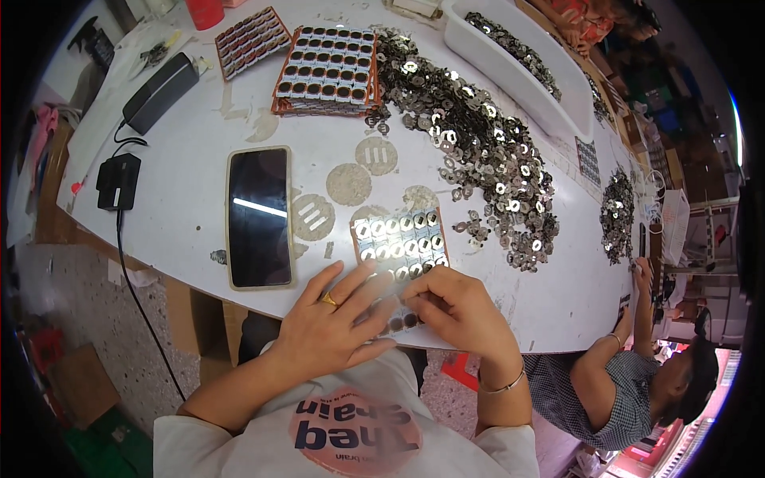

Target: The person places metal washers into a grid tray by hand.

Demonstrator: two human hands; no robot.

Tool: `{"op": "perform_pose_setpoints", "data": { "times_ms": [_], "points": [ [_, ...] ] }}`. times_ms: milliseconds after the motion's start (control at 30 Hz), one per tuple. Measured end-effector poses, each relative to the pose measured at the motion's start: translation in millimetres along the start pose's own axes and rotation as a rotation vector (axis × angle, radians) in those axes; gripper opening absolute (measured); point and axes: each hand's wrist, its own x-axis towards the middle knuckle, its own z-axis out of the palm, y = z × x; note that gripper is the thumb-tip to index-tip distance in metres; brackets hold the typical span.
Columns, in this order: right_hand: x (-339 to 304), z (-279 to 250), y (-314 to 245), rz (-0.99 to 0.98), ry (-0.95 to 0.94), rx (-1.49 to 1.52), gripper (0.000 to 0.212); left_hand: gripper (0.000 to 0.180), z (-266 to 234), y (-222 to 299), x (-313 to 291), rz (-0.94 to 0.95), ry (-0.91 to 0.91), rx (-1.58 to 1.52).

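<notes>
A small panel (408, 248) with an orange-brown edge lies at the table's front edge, with rows of shiny metal pieces over its far part. Dark round spots show in its nearest row. My left hand (339, 323), a ring on one finger, rests across the panel's near left part with its fingers spread. Over the near right part, my right hand (460, 311) is closed, thumb and fingers pressed together. Whatever it may pinch is hidden. A big heap of loose flat metal pieces (498, 159) spreads beyond my right hand.
A phone (260, 219) lies left of the panel. Farther back are a stack of filled panels (328, 68), another panel (252, 42) and a black power adapter (160, 93). A white bin (522, 68) holds more pieces. At right, another person (629, 382) works by a smaller heap (617, 215).
</notes>
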Motion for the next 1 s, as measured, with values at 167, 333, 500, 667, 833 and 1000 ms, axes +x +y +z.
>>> {"op": "perform_pose_setpoints", "data": {
  "times_ms": [167,333,500,667,833,1000],
  "points": [
    [-1,2,-4,0.027,0.026,0.067,0.016,0.042,2,-1,0,0.007,-0.003,0.006],
    [-5,8,3,-0.009,0.066,0.034,0.016,0.049,1,0,0,-0.005,-0.034,0.043],
    [-7,12,-2,0.151,0.138,0.044,0.015,0.049,1,0,-1,-0.014,-0.036,0.043],
    [-12,17,2,0.101,0.18,0.012,0.016,0.048,1,2,0,-0.021,-0.038,0.038],
    [-15,14,-3,0.085,0.118,-0.105,0.02,0.047,1,2,0,-0.024,-0.068,0.055],
    [3,-15,12,0.063,0.264,-0.181,0.021,0.049,4,4,2,-0.034,-0.027,0.045]
  ]
}}
